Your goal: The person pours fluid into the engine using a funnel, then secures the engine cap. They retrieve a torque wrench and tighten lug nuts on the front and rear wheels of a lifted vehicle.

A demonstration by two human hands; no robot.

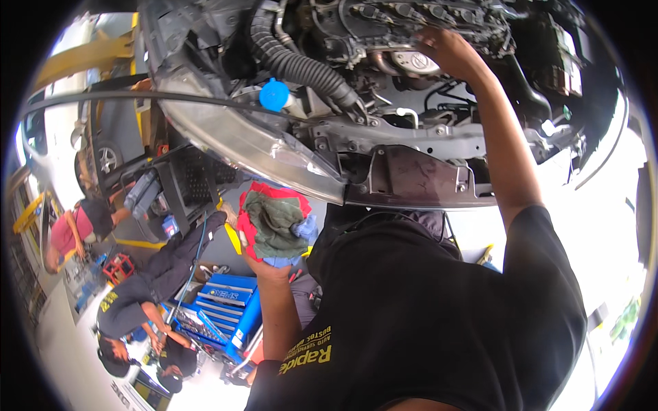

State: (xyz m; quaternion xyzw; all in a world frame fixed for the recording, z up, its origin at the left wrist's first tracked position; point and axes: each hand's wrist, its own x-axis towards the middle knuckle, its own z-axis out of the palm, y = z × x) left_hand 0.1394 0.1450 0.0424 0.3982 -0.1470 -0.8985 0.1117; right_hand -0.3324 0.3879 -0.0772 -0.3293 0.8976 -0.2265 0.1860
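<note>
My left hand (pixel 266 267) is closed around a bundle of rags (pixel 273 222), held beside my body below the car's front edge. A dark green rag lies on top, with red and blue cloth sticking out around it. The bundle covers most of my fingers. My right arm stretches over the front of the car into the open engine bay. At its end my right hand (pixel 445 51) is at the engine (pixel 404 24), just above a metal heat shield (pixel 415 63). Its fingers are bent and blend into the dark parts, so any grip is unclear.
A ribbed black hose (pixel 295 65) and a blue cap (pixel 274 94) are left of the engine. The headlight (pixel 274 154) and front crossmember (pixel 425 137) lie between me and the bay. Lower left stand a blue tool chest (pixel 226 301) and several people, one crouching (pixel 130 305).
</note>
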